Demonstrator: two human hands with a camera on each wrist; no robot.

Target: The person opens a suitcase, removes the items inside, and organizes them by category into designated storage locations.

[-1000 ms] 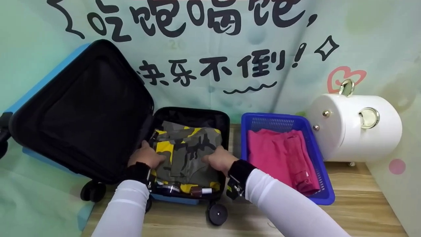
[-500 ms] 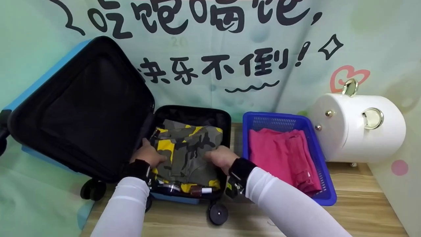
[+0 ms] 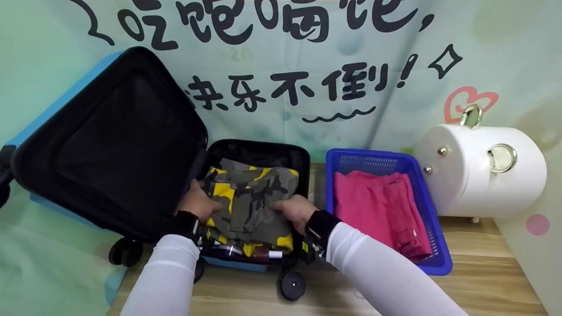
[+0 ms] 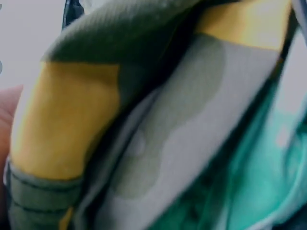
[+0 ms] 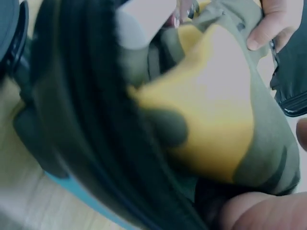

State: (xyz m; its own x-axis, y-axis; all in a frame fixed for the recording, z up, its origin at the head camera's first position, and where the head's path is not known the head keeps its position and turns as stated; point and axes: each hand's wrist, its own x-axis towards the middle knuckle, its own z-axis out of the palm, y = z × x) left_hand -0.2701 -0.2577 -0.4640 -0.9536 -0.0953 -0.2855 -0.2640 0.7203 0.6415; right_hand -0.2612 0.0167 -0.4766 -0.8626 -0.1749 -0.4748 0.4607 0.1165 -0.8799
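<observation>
A folded camouflage garment (image 3: 259, 208) in grey, black and yellow lies in the right half of an open suitcase (image 3: 263, 143). My left hand (image 3: 198, 204) grips its left side, thumb on top. The right hand (image 3: 297, 210) holds the opposite side, its thumb over the cloth and other fingers mostly hidden. Loose cloth layers show in the left wrist view, with green fabric (image 4: 254, 177) beneath. Along the suitcase's near wall lie a brown bottle (image 3: 262, 254) with a white cap and a round jar (image 3: 230, 250).
The suitcase's black-lined lid (image 3: 114, 145) leans open on the left. To the right, a blue basket (image 3: 330, 184) holds folded pink clothing (image 3: 360, 197). Beside it stands a white barrel-shaped container (image 3: 491, 188). A printed cloth hangs behind; the surface below is wood-patterned.
The head view has shifted slightly. Both hands stay at the garment's sides; the left hand and the garment's left edge have moved a little, and more shows under its near-left edge.
</observation>
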